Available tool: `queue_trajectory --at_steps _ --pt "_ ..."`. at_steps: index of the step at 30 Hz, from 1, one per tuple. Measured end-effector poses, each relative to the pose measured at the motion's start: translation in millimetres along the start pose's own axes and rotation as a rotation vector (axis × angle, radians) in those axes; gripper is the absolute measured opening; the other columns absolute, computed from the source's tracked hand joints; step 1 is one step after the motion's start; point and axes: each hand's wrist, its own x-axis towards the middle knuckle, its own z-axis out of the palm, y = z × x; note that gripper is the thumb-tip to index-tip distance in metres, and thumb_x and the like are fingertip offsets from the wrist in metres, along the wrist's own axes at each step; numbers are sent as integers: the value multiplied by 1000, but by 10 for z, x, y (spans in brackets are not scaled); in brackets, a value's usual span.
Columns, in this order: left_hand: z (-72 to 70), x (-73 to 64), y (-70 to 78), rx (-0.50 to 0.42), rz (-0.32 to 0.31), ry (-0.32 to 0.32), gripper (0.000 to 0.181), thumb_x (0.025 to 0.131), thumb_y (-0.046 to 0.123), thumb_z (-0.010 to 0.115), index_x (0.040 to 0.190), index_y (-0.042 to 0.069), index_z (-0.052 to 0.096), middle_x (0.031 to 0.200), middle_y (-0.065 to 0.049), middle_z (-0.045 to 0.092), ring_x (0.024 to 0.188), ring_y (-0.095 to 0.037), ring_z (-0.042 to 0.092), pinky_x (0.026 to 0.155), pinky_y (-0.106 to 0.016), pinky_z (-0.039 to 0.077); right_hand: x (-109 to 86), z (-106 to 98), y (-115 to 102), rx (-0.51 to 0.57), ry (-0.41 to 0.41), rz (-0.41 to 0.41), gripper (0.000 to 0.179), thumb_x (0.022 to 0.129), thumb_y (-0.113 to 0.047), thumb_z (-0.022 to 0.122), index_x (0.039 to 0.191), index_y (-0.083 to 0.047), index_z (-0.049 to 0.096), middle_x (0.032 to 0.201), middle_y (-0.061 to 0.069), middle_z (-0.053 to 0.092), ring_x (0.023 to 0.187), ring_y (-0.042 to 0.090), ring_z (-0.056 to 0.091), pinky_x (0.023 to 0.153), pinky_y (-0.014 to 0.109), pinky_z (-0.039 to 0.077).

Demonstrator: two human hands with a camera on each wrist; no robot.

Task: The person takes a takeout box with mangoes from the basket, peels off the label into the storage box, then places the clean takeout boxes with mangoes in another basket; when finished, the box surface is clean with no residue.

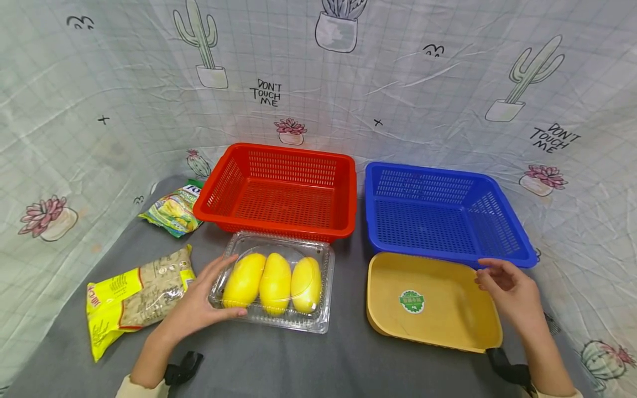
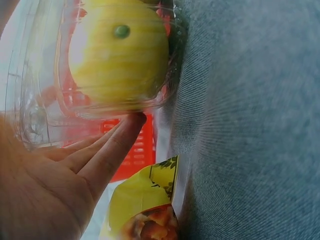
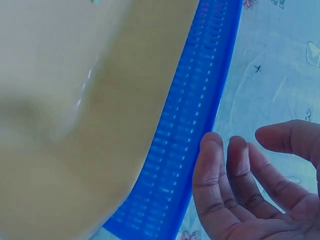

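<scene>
A clear plastic clamshell box (image 1: 322, 309) with three yellow mangoes (image 1: 275, 283) lies in front of the red basket. My left hand (image 1: 201, 304) spans its left end, fingertips at the back left corner and thumb along the front edge. In the left wrist view the fingers (image 2: 112, 155) extend straight against the box's side, close to one mango (image 2: 120, 60). A yellow plastic tray (image 1: 448, 309) bears a round green sticker (image 1: 412, 302). Beyond its right rim my right hand (image 1: 515, 293) hovers with fingers loosely bent, nothing between them.
Behind stand a red basket (image 1: 286, 202) and a blue basket (image 1: 423, 224), both of perforated plastic. A yellow and clear food bag (image 1: 141, 296) lies left of the left hand, with a smaller green and yellow packet (image 1: 176, 210) farther back. Printed cloth (image 1: 338, 110) hangs behind.
</scene>
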Motion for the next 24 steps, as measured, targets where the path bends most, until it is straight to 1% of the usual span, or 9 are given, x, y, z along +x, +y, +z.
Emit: queue_trajectory --at_steps 4,6,9,14,17,20,24 --pt "7 2 -14 4 15 18 101 66 39 90 151 28 36 149 -18 31 133 -42 35 93 -75 33 76 -54 44 -18 -52 14 40 97 -10 59 130 11 50 84 -26 61 71 -6 63 63 13 52" --pt "11 1 -14 0 14 26 100 66 39 91 150 30 37 145 -17 34 130 -39 37 92 -74 34 108 -71 65 -15 -74 31 43 98 -11 58 133 12 48 84 -30 59 72 -4 64 63 14 53" --pt "13 -1 -12 -4 14 37 99 65 39 91 149 30 39 139 -14 37 125 -35 39 91 -71 37 138 -87 95 -1 -103 56 45 99 -14 57 134 13 46 84 -32 58 73 -3 65 64 16 54" --pt "13 -9 -12 8 28 64 96 62 39 92 145 27 46 132 -11 41 121 -30 41 91 -66 39 159 -103 148 32 -173 71 46 100 -14 55 135 15 44 86 -31 60 75 -4 64 65 18 55" --pt "16 -22 -6 14 32 73 96 60 39 93 144 27 48 132 -11 42 120 -28 41 90 -64 40 178 -110 185 55 -200 63 46 101 -13 54 135 16 43 88 -31 60 76 -4 65 65 18 55" --pt "15 -41 6 27 36 77 96 59 40 93 143 28 49 132 -11 42 119 -29 42 89 -64 41 208 -122 231 81 -214 28 41 100 -8 54 132 16 45 88 -29 62 76 -2 66 64 18 55" --pt "8 -63 28 48 60 89 96 58 41 94 142 28 50 132 -11 43 118 -29 43 87 -64 41 253 -152 281 124 -241 -1 31 99 -3 54 129 4 53 90 -26 66 76 1 68 64 18 55"
